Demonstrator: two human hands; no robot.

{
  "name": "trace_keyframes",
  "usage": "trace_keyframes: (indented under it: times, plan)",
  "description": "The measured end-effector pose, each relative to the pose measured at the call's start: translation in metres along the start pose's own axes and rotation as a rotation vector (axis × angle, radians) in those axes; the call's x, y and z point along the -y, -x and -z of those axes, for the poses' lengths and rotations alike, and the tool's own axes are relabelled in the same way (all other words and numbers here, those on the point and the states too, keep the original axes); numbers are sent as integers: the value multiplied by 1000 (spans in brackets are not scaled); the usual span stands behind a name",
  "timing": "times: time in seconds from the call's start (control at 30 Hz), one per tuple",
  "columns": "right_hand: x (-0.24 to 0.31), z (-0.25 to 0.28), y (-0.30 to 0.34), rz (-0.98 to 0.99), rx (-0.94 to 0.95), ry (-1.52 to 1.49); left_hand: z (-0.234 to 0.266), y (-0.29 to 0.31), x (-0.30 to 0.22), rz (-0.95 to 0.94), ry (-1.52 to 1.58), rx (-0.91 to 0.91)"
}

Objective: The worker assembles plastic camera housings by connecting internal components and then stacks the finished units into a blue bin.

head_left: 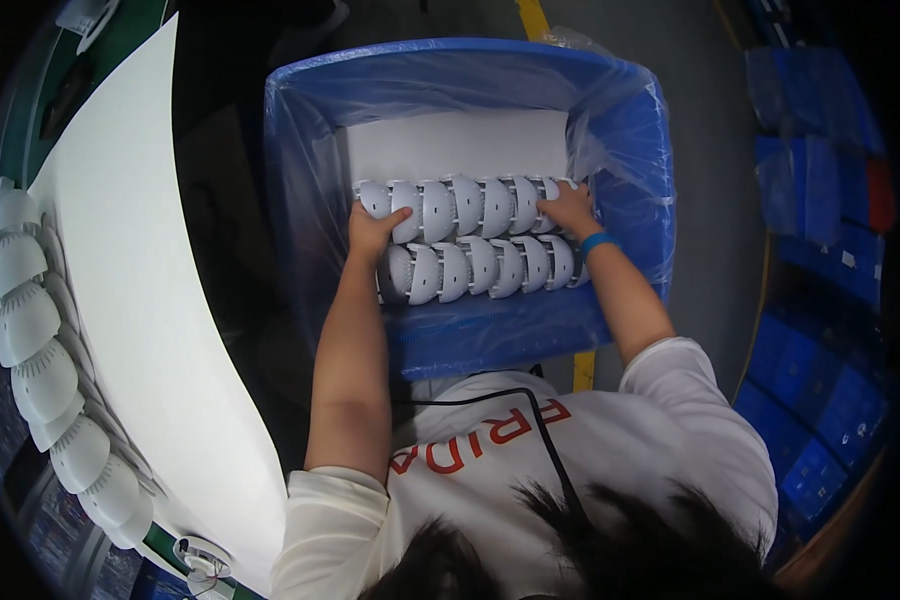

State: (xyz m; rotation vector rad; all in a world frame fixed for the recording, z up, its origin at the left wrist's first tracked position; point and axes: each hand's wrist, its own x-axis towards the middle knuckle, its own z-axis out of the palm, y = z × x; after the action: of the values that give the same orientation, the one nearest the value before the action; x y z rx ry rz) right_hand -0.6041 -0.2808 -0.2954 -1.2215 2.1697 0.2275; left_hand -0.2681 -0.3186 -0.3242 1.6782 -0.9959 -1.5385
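Observation:
Both my arms reach down into a blue bin (470, 50) lined with clear plastic film. Two rows of rounded white plastic housings lie inside it on a white sheet (460, 140). My left hand (373, 230) grips the left end of the upper row of housings (437, 210), its thumb lying across the front. At that row's right end, my right hand (570, 210) is closed round the last housings, with some fingers hidden behind them. Below sits the nearer row of housings (480, 268), touching or almost touching the upper one. A blue band circles my right wrist.
Left of the bin, a long white sheet (140, 230) covers a green-edged table. Along its outer edge stands another curved row of white housings (45, 380), with a loose wired part (203, 555) near its lower end. Blue crates (820, 420) are stacked at the right.

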Motion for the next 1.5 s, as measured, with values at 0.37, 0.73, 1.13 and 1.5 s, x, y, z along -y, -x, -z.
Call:
trace_keyframes:
  times: [0.37, 0.73, 1.13, 1.5]
  plan:
    - [-12, 18, 14, 38, -196, -171, -8, 12, -51, -145, 100, -79]
    - [-6, 76, 42, 92, -281, -625, -13, 8, -194, -373, -60, -39]
    - [1, 141, 107, 204, -523, -962, -22, 108, -286, -541, 52, 51]
    - [15, 89, 101, 393, -577, -741, 7, 130, -223, -654, -5, 59]
